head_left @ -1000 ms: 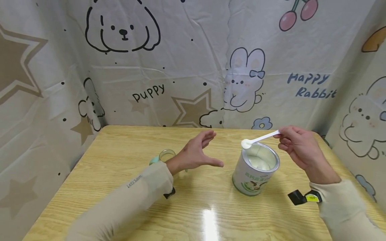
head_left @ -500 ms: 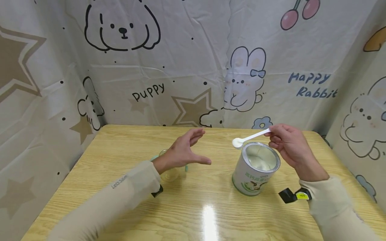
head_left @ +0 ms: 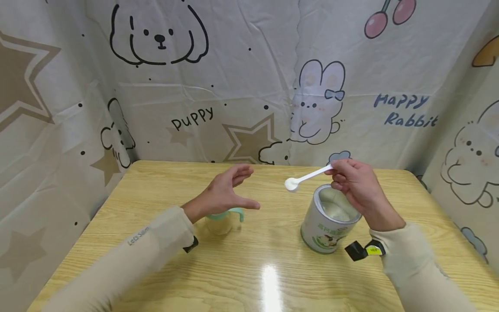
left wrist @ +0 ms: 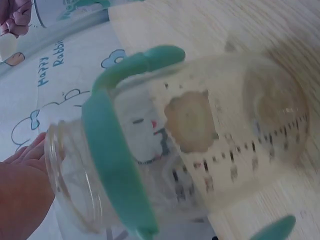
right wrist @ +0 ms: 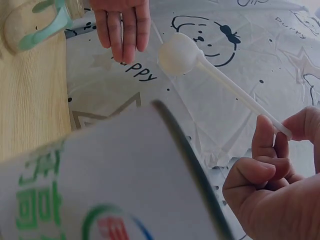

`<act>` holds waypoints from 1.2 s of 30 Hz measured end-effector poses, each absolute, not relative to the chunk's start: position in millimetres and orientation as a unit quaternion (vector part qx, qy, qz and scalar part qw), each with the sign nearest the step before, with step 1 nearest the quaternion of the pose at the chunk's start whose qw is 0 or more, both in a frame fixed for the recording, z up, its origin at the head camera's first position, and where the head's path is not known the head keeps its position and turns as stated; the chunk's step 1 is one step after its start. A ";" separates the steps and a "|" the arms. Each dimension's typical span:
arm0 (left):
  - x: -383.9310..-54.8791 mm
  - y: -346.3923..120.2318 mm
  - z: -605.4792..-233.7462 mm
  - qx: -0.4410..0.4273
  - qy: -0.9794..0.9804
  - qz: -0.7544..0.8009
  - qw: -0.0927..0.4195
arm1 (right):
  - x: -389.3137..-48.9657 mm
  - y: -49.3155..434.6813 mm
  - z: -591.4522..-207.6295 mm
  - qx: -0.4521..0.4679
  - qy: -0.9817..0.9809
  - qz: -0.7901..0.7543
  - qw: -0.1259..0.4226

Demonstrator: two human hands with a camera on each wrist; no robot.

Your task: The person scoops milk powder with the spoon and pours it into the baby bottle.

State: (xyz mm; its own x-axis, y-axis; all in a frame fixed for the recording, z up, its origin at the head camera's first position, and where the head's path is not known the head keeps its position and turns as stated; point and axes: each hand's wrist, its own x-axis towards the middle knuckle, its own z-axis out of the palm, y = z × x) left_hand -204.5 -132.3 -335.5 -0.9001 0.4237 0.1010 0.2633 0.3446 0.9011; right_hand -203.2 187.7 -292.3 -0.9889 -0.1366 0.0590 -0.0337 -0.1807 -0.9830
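Observation:
My right hand (head_left: 356,186) pinches the handle end of a white measuring scoop (head_left: 291,184), which carries pale powder and is held up left of the milk powder can (head_left: 325,234). The can stands uncovered, with a silver rim and powder visible inside. My left hand (head_left: 224,190) holds nothing; its fingers are extended and its thumb is spread away from them. Behind and below that hand stands a clear baby bottle (head_left: 219,226) with a mint-green handle ring, partly hidden by the hand in the head view. The left wrist view shows the bottle (left wrist: 200,135) uncapped, with printed measuring marks.
The wooden table (head_left: 249,277) carries the bottle on the left and the can on the right. A patterned cloth (head_left: 241,78) hangs behind the table and along both sides.
My right hand has carried the scoop leftward, from over the can's rim to beside it. My left hand has drawn back to the left, its fingers still spread.

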 end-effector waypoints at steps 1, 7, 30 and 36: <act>-204.2 -134.6 -334.9 0.210 0.820 0.528 0.073 | -203.3 185.5 -291.8 -0.065 0.639 -0.766 0.033; -204.0 -148.3 -333.1 0.210 0.831 0.511 0.065 | -204.1 173.1 -289.9 -0.061 0.638 -0.766 0.038; -197.6 -186.5 -354.2 0.217 0.848 0.482 0.040 | -205.8 130.2 -291.4 -0.042 0.650 -0.756 0.068; -196.7 -192.1 -365.1 0.213 0.858 0.466 0.047 | -206.9 116.8 -293.0 -0.037 0.647 -0.758 0.079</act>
